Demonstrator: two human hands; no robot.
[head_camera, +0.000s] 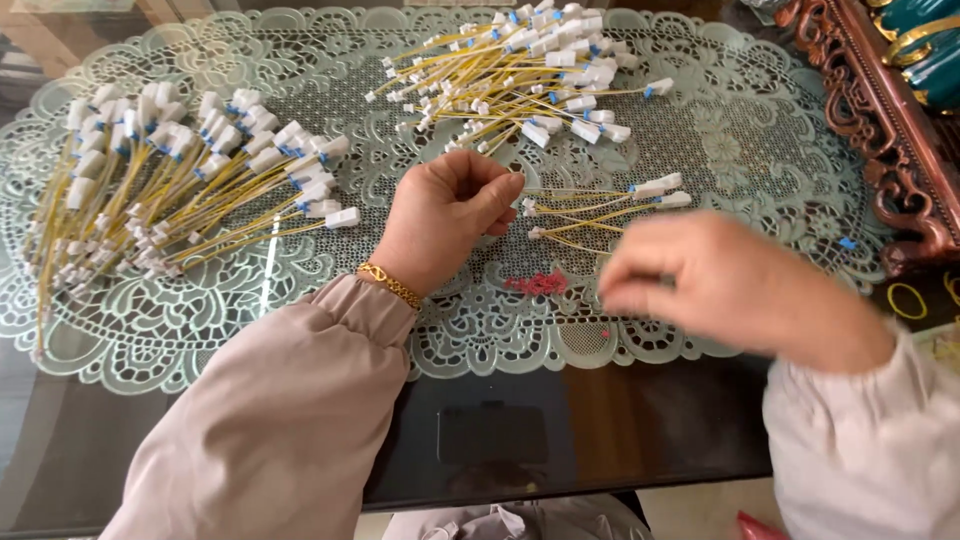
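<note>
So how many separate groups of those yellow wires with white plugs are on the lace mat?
3: a big pile at the mat's left, another pile at the top centre, and a small bunch held by the left hand.

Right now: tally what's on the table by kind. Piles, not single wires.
Piles of yellow wires with white plugs: 3 (left pile, top pile, small bunch by the left hand)
Lace mat: 1
Red bits cluster: 1
Total: 5
</note>
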